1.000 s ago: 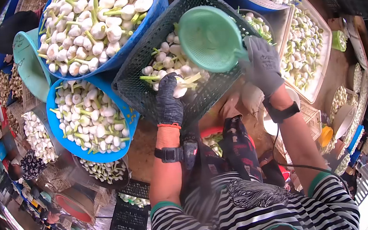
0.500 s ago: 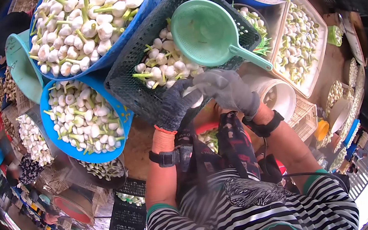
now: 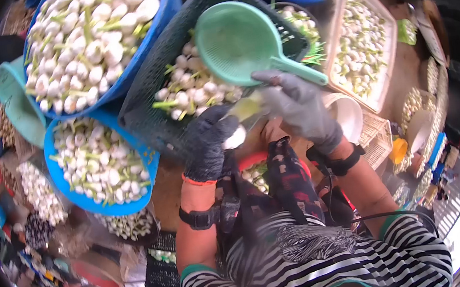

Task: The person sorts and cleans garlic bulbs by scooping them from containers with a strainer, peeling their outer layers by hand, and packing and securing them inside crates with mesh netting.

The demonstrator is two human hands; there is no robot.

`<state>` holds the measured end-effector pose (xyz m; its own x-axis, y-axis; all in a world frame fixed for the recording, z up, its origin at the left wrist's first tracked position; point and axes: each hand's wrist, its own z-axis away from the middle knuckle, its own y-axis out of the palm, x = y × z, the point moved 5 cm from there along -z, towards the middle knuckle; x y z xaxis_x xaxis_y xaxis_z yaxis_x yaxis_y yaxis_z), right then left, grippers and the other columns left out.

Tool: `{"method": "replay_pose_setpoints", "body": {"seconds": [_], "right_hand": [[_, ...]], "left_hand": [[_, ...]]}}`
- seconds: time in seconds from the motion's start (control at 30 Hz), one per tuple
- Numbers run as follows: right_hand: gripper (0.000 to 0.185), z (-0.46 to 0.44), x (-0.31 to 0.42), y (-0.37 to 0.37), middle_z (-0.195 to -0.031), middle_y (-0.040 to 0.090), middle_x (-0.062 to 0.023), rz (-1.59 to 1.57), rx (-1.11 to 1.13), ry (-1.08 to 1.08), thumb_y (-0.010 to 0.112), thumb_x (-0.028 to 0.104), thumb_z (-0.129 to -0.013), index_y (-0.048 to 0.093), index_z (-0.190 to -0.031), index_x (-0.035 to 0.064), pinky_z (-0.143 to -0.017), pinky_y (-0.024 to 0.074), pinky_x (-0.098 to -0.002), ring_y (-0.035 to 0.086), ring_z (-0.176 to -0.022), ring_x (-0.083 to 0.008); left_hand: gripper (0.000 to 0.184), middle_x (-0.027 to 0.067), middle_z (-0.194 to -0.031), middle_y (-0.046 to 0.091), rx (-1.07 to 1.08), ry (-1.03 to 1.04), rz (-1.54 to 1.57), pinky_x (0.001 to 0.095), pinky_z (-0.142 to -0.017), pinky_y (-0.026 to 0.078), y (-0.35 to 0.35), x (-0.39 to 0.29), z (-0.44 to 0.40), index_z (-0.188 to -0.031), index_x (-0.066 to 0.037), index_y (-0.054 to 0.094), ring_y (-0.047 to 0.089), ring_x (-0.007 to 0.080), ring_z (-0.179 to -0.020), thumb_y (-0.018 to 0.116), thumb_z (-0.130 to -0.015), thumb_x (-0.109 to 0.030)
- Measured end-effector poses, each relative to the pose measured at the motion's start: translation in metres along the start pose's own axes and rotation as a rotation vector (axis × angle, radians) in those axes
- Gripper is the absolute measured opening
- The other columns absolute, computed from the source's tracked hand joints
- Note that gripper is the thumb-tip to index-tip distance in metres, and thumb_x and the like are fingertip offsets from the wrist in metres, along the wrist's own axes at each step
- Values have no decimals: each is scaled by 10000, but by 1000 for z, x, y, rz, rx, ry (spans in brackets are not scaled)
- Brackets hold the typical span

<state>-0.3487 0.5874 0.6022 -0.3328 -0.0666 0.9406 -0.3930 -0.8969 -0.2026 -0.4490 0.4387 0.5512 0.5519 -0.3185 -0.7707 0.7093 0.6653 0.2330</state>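
Note:
My left hand (image 3: 209, 140), in a dark grey glove, is closed around a garlic bulb (image 3: 235, 138). A pale green stem (image 3: 247, 107), blurred, points from that hand toward the right. Just beyond the stem is my right hand (image 3: 300, 109), in a lighter grey glove with its fingers bent; motion blur hides whether they grip anything. Both hands are over the near edge of a dark green crate (image 3: 144, 99). Inside the crate lie garlic bulbs (image 3: 191, 82) with short green stems. A light green strainer (image 3: 238, 45) rests over the crate, its handle pointing to the right hand's side.
Left of the crate are a large blue tub (image 3: 174, 12) and a smaller light-blue basin (image 3: 52, 165), both full of garlic. A pale tray (image 3: 338, 67) of garlic stands right, near a white bucket (image 3: 347, 117) and a wicker-like basket (image 3: 376, 140). Below, a red-rimmed container (image 3: 252, 159) sits between the legs.
My hands have drawn apart: the right moved right and up, the left slightly left and down with the bulb. The stem now shows between them. The whole view has shifted slightly.

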Motion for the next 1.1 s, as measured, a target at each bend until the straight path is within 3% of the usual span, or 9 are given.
{"method": "replay_pose_setpoints", "body": {"seconds": [0.13,0.3,0.43,0.53,0.6,0.77,0.83,0.93,1.1], "right_hand": [[272,26,-3,-25,-1018,614,-99,7,-162,66,485,74,-893,521,-1145,-22,-735,512,-264,620,-858,-167],[339,103,-66,-113,-994,628,-75,-343,-697,283,511,131,-900,493,-1206,-15,-780,491,-252,612,-879,-152],[367,115,-60,-108,-1101,582,-107,86,-474,55,484,148,-893,478,-1231,6,-821,471,-311,564,-1001,-195],[418,119,-56,-91,-1075,571,-130,645,-154,-382,523,150,-831,489,-1224,14,-781,468,-341,554,-988,-249],[463,126,-64,-92,-938,602,-147,732,-4,-426,576,135,-753,515,-1194,11,-679,484,-346,602,-834,-299],[386,166,-96,-117,-689,496,-37,858,159,-293,560,138,-696,544,-1062,21,-486,377,-326,505,-606,-201],[308,176,-103,-126,-676,482,-47,720,310,-158,562,155,-702,543,-982,29,-486,382,-327,497,-595,-201],[167,191,-114,-139,-655,580,-102,189,216,-91,596,176,-698,510,-788,65,-548,447,-390,584,-602,-305],[184,215,-120,-141,-661,557,-80,-407,237,176,609,206,-811,535,-864,47,-541,437,-317,522,-537,-212]], "left_hand": [[181,74,-742,576,119,-177,869,343,-521,509,16,49,-14,-891,-51,565,591,207,-638,562,-824,-220],[283,94,-842,607,98,-537,721,331,-469,514,68,90,11,-980,-34,558,609,209,-678,595,-831,-272],[186,13,-655,539,387,-710,823,340,-489,506,120,109,12,-863,-88,534,584,209,-622,546,-852,-273],[174,-8,-620,519,-55,-835,448,276,-437,432,153,128,12,-804,-112,518,545,130,-573,511,-880,-268],[187,47,-838,584,412,-839,623,280,-648,472,164,154,6,-963,-48,547,578,155,-751,541,-870,-210],[198,66,-983,610,942,205,-1156,282,-769,476,214,113,6,-1025,-29,571,591,177,-874,540,-867,-145],[190,93,-934,604,906,13,-752,316,-699,480,209,137,3,-993,-57,587,595,239,-832,567,-805,-70],[177,102,-896,599,1222,635,-1052,338,-621,484,222,128,12,-938,-58,608,599,239,-773,594,-762,-61],[205,99,-872,601,1296,669,-1050,324,-624,483,257,102,25,-891,-20,607,599,240,-772,664,-695,-38]]}}
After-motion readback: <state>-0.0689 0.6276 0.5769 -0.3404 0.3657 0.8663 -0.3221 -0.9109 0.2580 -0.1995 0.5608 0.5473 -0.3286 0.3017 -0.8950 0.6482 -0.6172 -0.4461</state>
